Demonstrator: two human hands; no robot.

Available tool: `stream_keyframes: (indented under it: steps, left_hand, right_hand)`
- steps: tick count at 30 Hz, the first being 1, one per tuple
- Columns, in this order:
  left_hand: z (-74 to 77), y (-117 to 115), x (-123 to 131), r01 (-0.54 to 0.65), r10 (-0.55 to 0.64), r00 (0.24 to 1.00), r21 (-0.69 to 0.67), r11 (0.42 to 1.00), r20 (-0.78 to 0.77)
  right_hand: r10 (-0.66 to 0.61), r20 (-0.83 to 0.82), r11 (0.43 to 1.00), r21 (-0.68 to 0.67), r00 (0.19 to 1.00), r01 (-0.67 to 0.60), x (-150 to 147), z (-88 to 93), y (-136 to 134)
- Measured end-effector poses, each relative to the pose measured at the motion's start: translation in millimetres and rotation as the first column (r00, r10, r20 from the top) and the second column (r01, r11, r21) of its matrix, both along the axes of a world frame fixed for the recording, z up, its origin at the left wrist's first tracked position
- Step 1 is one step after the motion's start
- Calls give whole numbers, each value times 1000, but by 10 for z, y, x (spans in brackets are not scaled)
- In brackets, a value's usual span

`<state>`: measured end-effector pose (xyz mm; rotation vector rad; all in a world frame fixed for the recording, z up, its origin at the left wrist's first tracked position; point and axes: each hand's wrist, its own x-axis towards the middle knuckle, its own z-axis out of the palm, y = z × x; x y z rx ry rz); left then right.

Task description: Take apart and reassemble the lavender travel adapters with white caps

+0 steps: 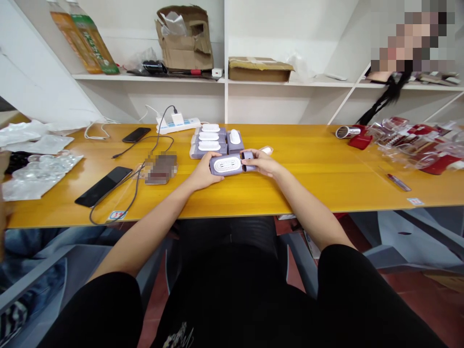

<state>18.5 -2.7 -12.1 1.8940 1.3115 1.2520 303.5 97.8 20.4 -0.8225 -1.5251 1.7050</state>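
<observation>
A grey-purple device with a white oval slotted panel (pixel 227 165) lies between my hands on the yellow table. My left hand (pixel 205 172) wraps round its left end. At the right end, my right hand (pixel 266 163) pinches a small grey-purple piece with a dark opening (pixel 248 161), close against the device. Just behind stand several similar grey-purple units with white oval tops (pixel 209 145), stacked in a row, and one more (pixel 235 137) to their right. A small white oval part (pixel 267 150) rests behind my right hand, partly hidden by it.
Left on the table (pixel 188 203) are a large black phone (pixel 104 186), a smaller phone (pixel 136 135), cables, a power strip (pixel 178 126) and plastic bags (pixel 39 175). Rightward are red and clear plastic parts (pixel 437 162) and a pen (pixel 398 182). Shelves stand behind.
</observation>
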Motion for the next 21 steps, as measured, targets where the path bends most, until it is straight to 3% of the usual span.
stream_keyframes:
  steps: [10, 21]
  left_hand:
    - [-23, 15, 1, -12, 13, 1000, 48, 999, -18]
    - [-110, 33, 54, -54, 64, 996, 138, 989, -67]
  right_hand:
    - [29, -25, 999, -19, 999, -30, 84, 117, -36]
    - [-18, 42, 999, 41, 999, 16, 33, -19, 32]
